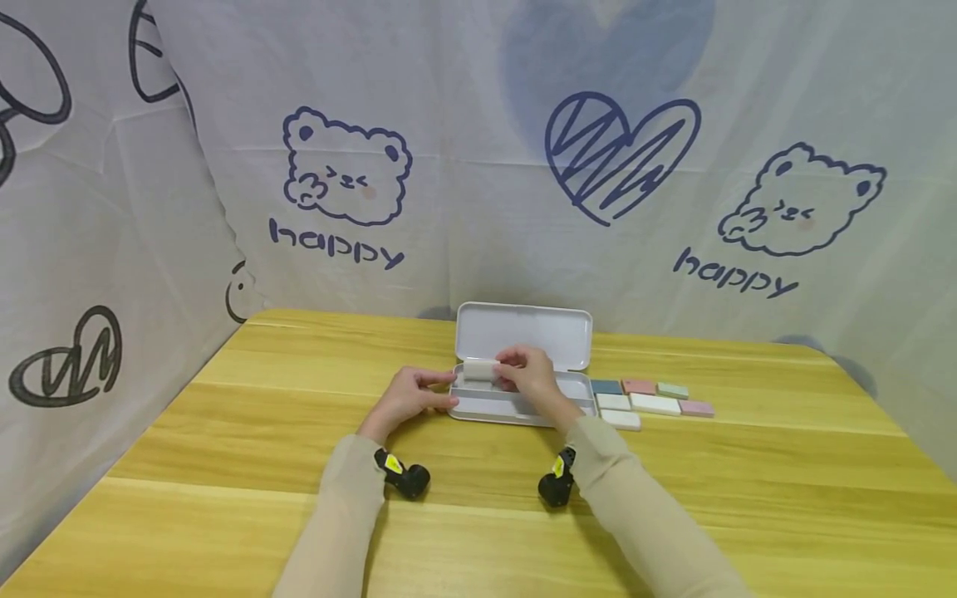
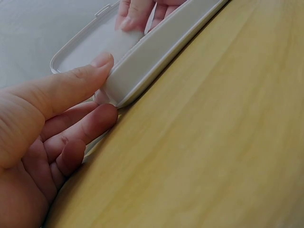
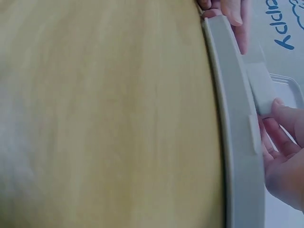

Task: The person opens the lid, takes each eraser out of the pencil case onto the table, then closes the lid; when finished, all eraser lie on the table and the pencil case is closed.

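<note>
A white pencil case [image 1: 497,407] lies open on the table, its lid [image 1: 523,332] tipped back and a divider running along the tray. My left hand [image 1: 407,397] grips the left end of the case, thumb on the near corner and fingers round the end, as the left wrist view shows. Over the left part of the back compartment, my right hand [image 1: 532,378] pinches a white rectangular eraser [image 3: 260,88] by its right end. The eraser stands partly above the rim; whether it touches the compartment floor is hidden.
Right of the case lie several small blocks: a blue one [image 1: 606,387], a coral one [image 1: 639,386], a green one [image 1: 673,390], a pink one [image 1: 697,409] and white ones [image 1: 655,404]. A printed curtain [image 1: 478,208] hangs behind the wooden table [image 1: 463,515].
</note>
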`<move>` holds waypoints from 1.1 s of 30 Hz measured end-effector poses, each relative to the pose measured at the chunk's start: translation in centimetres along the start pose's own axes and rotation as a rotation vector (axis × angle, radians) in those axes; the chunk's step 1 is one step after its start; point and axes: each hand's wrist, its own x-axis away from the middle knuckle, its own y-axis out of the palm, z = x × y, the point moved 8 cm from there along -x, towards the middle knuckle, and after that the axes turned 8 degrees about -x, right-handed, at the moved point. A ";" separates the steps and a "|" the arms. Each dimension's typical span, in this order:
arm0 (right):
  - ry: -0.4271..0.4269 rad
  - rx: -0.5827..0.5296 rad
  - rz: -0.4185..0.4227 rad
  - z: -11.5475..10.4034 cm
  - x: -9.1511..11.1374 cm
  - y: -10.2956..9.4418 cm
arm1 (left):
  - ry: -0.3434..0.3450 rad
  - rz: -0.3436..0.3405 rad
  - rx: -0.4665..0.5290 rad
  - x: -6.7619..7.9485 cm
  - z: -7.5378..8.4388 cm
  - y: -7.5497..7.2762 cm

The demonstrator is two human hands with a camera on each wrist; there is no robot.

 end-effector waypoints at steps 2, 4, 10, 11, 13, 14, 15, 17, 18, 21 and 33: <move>-0.003 0.007 0.007 -0.3 0.0 -0.4 | -0.002 -0.001 -0.003 0.1 0.2 0.0; 0.005 -0.001 0.005 -0.5 0.1 -0.7 | 0.000 -0.001 -0.004 0.2 0.3 0.0; 0.017 -0.060 -0.022 -0.9 0.5 -1.4 | 0.005 0.000 -0.003 0.1 0.1 0.0; 0.015 -0.065 -0.028 -1.0 0.5 -1.5 | 0.006 0.000 -0.005 0.1 0.1 0.0; 0.008 -0.069 -0.037 -1.0 0.6 -1.8 | 0.006 0.002 -0.006 0.1 0.0 0.0; 0.004 -0.074 -0.042 -1.1 0.7 -1.9 | 0.006 0.005 -0.007 0.1 0.0 0.0; 0.006 -0.070 -0.042 -1.0 0.8 -2.0 | 0.006 0.007 -0.008 0.2 0.0 0.0; 0.010 -0.069 -0.046 -1.0 0.9 -2.3 | 0.005 0.011 -0.009 0.2 -0.1 0.0; 0.012 -0.080 -0.049 -1.0 0.9 -2.4 | 0.003 0.012 -0.010 0.2 -0.1 0.0; 0.005 -0.110 -0.067 -1.2 1.2 -2.9 | 0.003 0.013 -0.009 -0.2 -0.8 0.0; 0.004 -0.191 -0.133 -1.7 2.9 -5.6 | 0.010 0.036 0.009 -1.8 -3.1 0.3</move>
